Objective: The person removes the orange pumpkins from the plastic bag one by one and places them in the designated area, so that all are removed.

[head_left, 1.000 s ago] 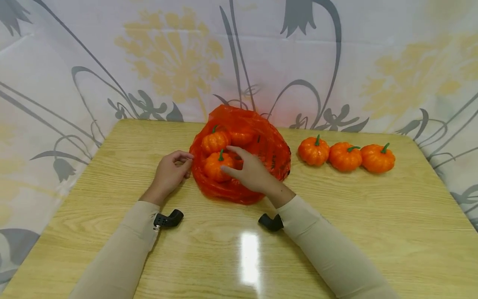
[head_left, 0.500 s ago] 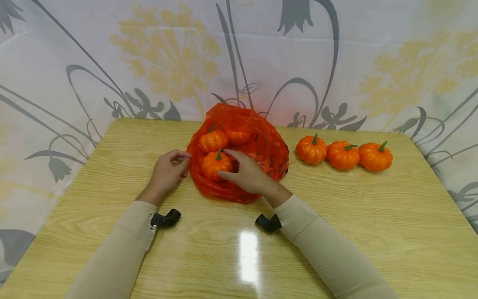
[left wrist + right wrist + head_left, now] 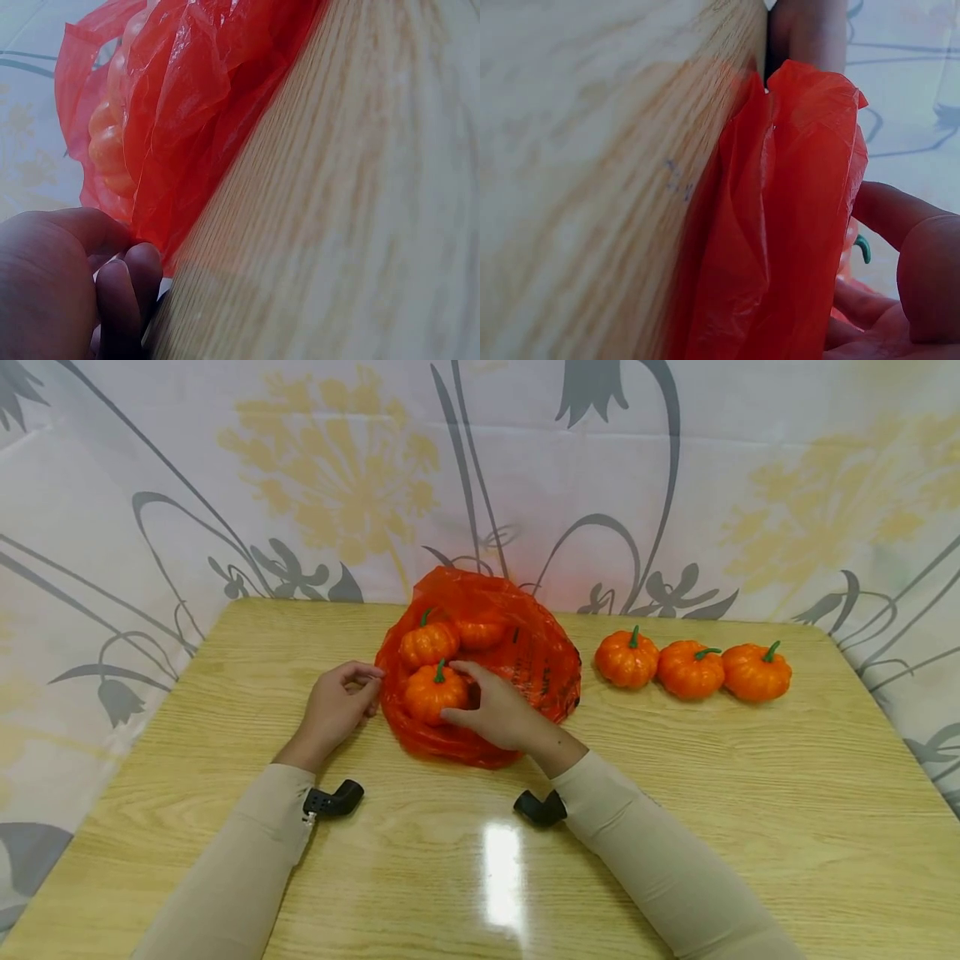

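A red translucent plastic bag (image 3: 558, 689) lies on the table with its mouth spread toward me. Inside are several small orange pumpkins with green stems. My left hand (image 3: 333, 706) pinches the bag's left edge between thumb and fingers; in the left wrist view the fingertips (image 3: 146, 259) meet on the film. My right hand (image 3: 502, 706) reaches into the bag and holds the front pumpkin (image 3: 427, 695) from its right side, thumb in front and index finger behind. Behind it sits another pumpkin (image 3: 427, 646). The bag wall (image 3: 795, 225) hides most of the held pumpkin in the right wrist view.
To the right of the bag, three more pumpkins stand in a row: a left one (image 3: 627, 660), a middle one (image 3: 688, 672) and a right one (image 3: 756, 675). The wooden table (image 3: 420, 860) ends at a flower-patterned cloth (image 3: 525, 485) behind.
My right hand has lowered slightly around the front pumpkin. The left hand keeps its pinch on the bag's edge, and the row of pumpkins stays put.
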Motion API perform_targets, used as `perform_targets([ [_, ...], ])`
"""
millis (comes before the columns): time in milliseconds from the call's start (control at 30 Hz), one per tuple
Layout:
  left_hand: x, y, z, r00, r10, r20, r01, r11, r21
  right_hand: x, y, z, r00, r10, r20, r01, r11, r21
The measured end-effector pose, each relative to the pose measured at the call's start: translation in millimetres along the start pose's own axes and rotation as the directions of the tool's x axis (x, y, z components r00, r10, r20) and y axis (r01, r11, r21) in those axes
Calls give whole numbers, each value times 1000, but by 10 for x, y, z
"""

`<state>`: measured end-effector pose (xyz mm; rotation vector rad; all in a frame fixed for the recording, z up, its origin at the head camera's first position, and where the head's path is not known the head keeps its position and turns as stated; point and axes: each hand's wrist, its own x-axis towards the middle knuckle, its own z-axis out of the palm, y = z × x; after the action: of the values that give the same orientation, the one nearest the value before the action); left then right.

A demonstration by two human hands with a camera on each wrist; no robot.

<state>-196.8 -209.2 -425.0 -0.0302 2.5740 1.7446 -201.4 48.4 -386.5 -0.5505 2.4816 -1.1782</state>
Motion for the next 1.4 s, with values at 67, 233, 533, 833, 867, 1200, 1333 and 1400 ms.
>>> perform_targets([
  [67,5,-8,0,1000,-2,2,2,1000,-3,-6,2,0,1000,-2,-1,2,1000,6],
  [233,14,-16,3,1000,-9,0,9,1000,-6,-3,18,7,1000,-19,-17,20,999,29],
  [533,-11,26,11,1000,-20,-1,20,1000,-12,-10,14,15,998,-44,-44,45,999,18],
  [833,-16,20,5,1000,-26,-5,26,999,-25,-73,-20,1,997,-37,-65,36,999,-19],
  [867,-18,19,1,1000,-26,-3,26,999,-27,-84,-23,-2,997,-37,-71,36,999,-21],
  [1200,-15,33,5,1000,-11,5,11,1000,-24,-254,-44,-61,990,-81,-112,77,996,-43],
  [1333,-12,28,13,1000,-11,-1,11,1000,-22,-323,-13,-78,986,-109,-127,104,994,-45],
  [1400,-14,30,16,1000,-14,-4,14,1000,-19,-356,2,-90,983,-123,-135,118,992,-45],
])
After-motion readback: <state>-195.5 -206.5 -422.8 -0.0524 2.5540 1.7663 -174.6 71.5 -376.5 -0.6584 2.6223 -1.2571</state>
